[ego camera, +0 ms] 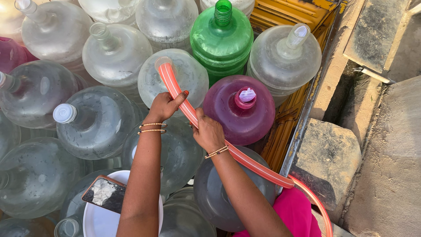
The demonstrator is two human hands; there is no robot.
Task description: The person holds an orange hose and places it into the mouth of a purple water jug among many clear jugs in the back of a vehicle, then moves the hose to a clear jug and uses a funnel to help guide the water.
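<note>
Filling step: orange hose (pixel 184 103) end sits in the neck of a clear jug (pixel 175 77). Left hand (pixel 163 106) and right hand (pixel 208 131) both closed around hose just below the neck. Water flow likely, can't confirm. Next: steady grip, shift to a neighbouring open jug.

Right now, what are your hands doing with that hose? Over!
Left hand and right hand both grip the orange hose. Hose end sits in the clear jug mouth. Capped purple jug close beside; nothing blocking.
</note>
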